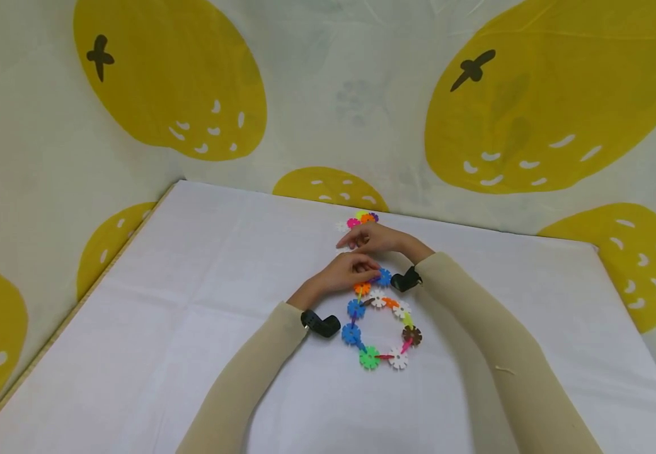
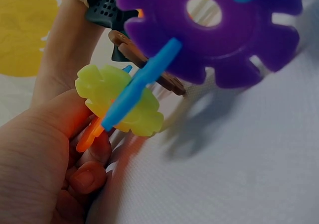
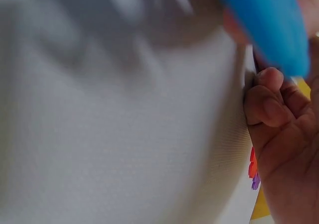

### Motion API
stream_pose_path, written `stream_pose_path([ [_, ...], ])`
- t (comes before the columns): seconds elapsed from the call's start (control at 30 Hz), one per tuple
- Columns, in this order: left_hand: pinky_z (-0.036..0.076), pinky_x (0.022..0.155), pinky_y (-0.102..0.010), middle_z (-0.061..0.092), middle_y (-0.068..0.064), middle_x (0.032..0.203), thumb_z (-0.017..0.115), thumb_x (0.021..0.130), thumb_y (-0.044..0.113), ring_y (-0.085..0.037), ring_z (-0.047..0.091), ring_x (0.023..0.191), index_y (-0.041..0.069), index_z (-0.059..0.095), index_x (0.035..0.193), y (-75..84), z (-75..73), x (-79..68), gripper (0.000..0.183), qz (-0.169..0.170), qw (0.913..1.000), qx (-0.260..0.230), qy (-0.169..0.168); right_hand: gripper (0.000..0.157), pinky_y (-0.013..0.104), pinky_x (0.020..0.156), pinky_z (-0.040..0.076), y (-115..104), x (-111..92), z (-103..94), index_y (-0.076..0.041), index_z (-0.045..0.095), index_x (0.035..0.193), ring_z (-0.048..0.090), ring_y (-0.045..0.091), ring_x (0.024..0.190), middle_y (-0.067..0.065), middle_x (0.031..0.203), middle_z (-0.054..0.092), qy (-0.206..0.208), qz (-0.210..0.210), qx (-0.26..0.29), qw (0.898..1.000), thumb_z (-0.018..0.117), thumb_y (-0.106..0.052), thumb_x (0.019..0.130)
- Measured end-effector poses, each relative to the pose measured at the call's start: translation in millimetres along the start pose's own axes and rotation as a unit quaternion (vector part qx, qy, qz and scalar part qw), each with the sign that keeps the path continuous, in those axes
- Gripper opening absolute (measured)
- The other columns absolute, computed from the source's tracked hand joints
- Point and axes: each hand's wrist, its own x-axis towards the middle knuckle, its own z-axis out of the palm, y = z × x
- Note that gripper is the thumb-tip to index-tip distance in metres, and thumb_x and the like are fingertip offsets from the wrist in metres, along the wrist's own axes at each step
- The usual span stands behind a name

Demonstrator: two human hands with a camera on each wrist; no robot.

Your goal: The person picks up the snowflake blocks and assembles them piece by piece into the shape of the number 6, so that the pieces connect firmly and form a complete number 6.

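Observation:
My left hand pinches the upper end of a ring of notched plastic discs linked edge to edge. Its thumb and fingers are at an orange disc behind a yellow-green disc; a purple disc looms large in the left wrist view. Beside these fingertips is a blue disc. Farther back, my right hand reaches left, index finger extended low over the cloth near a small white piece. A blurred blue disc passes close to the right wrist camera.
Loose discs, including a pink one and an orange one, lie near the table's back edge beyond my right hand. The ring's near side, with a green disc, rests on the white cloth. A lemon-printed curtain hangs behind.

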Motion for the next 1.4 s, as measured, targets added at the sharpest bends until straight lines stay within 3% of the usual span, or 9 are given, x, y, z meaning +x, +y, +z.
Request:
stream_pose_path([
  [0.3, 0.048, 0.075, -0.018, 0.072, -0.007, 0.098, 0.066, 0.094, 0.015, -0.006, 0.06, 0.079, 0.003, 0.07, 0.111, -0.5, 0.5, -0.3, 0.022, 0.003, 1.0, 0.001, -0.003, 0.024, 0.024, 0.071, 0.042, -3.4, -6.6, 2.0, 0.006, 0.061, 0.113, 0.049, 0.025, 0.081, 0.021, 0.097, 0.059, 0.036, 0.048, 0.009, 0.998, 0.062, 0.004, 0.089],
  [0.47, 0.049, 0.077, -0.02, 0.072, -0.007, 0.099, 0.065, 0.094, 0.015, -0.008, 0.062, 0.083, 0.003, 0.07, 0.113, 1.4, 1.1, -0.4, 0.023, 0.004, 1.0, -0.007, -0.005, 0.022, 0.024, 0.075, 0.046, -2.1, -12.5, 2.8, 0.005, 0.06, 0.11, 0.053, 0.023, 0.083, 0.017, 0.095, 0.059, 0.059, 0.081, 0.017, 0.995, 0.065, 0.002, 0.089],
  [0.77, 0.05, 0.081, -0.02, 0.07, -0.008, 0.103, 0.061, 0.096, 0.012, -0.01, 0.062, 0.085, 0.005, 0.068, 0.119, 0.7, 2.2, -0.2, 0.025, 0.002, 0.9999, -0.006, -0.009, 0.02, 0.032, 0.089, 0.051, 8.0, -32.2, 3.0, 0.002, 0.064, 0.112, 0.062, 0.025, 0.094, 0.014, 0.107, 0.067, 0.096, 0.09, 0.045, 0.99, 0.061, -0.003, 0.093],
  [0.9, 0.049, 0.082, -0.02, 0.07, -0.006, 0.107, 0.058, 0.098, 0.013, -0.011, 0.06, 0.086, 0.008, 0.067, 0.122, -1.6, 1.3, -0.3, 0.026, -0.002, 1.0, 0.005, -0.005, 0.024, 0.028, 0.085, 0.049, 9.1, -41.7, 3.0, -0.001, 0.067, 0.116, 0.058, 0.022, 0.091, 0.01, 0.108, 0.069, 0.117, 0.113, 0.042, 0.986, 0.063, -0.009, 0.094],
  [1.13, 0.05, 0.081, -0.022, 0.07, -0.007, 0.105, 0.06, 0.098, 0.015, -0.013, 0.061, 0.087, 0.007, 0.067, 0.12, -3.3, 0.0, 0.5, 0.025, -0.024, 0.9995, -0.012, 0.016, 0.024, 0.024, 0.066, 0.049, 13.9, -55.1, 3.6, 0.002, 0.065, 0.114, 0.056, 0.018, 0.068, 0.007, 0.083, 0.065, 0.138, 0.131, 0.088, 0.978, 0.064, -0.013, 0.095],
  [1.4, 0.05, 0.08, -0.021, 0.069, -0.004, 0.104, 0.059, 0.098, 0.017, -0.015, 0.06, 0.085, 0.009, 0.067, 0.12, -2.8, 1.9, 2.3, 0.024, -0.052, 0.9978, -0.031, 0.029, 0.025, 0.023, 0.065, 0.05, 16.0, -72.2, 6.6, 0.003, 0.06, 0.11, 0.058, 0.018, 0.068, 0.011, 0.083, 0.065, 0.164, 0.156, 0.141, 0.964, 0.065, -0.016, 0.095],
])
